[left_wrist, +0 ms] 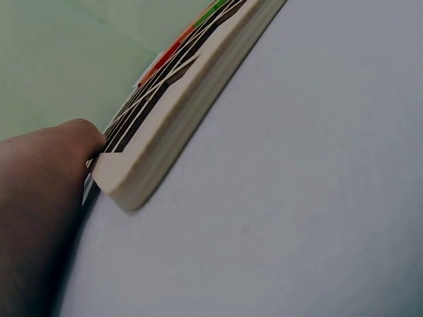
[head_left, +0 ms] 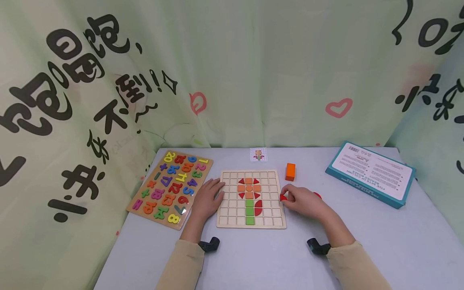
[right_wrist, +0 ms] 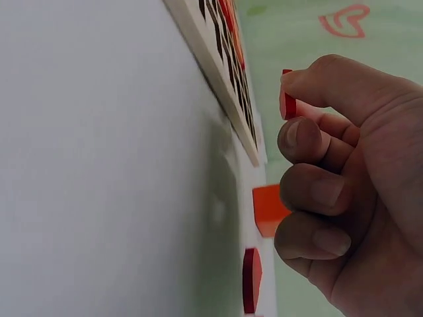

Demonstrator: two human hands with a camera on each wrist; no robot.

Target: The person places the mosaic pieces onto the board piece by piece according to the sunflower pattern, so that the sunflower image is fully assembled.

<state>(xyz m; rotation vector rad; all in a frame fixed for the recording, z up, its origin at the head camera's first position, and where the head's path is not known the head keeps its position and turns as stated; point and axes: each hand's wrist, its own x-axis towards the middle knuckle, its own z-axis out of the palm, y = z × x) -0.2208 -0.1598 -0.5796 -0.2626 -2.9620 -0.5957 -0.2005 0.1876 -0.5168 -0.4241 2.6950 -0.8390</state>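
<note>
A wooden grid board [head_left: 270,220] lies in front of me, with orange, red and green pieces forming a figure in its cells. My left hand [head_left: 208,201] rests along the board's left edge, fingers loosely extended; the left wrist view shows the thumb [left_wrist: 82,135] at the board's corner. Beside the right edge, my right hand [head_left: 304,202] pinches a small red piece [right_wrist: 288,99] between thumb and index finger, the other fingers curled in. Another red piece [right_wrist: 252,281] lies on the table, partly hidden behind that hand in the head view.
An orange block [head_left: 290,172] stands past the board's upper right corner. A small pattern card [head_left: 258,154] lies behind the board. To the left is a board of coloured numbers [head_left: 170,189], close to my left forearm. A teal-edged box [head_left: 371,173] lies at the right.
</note>
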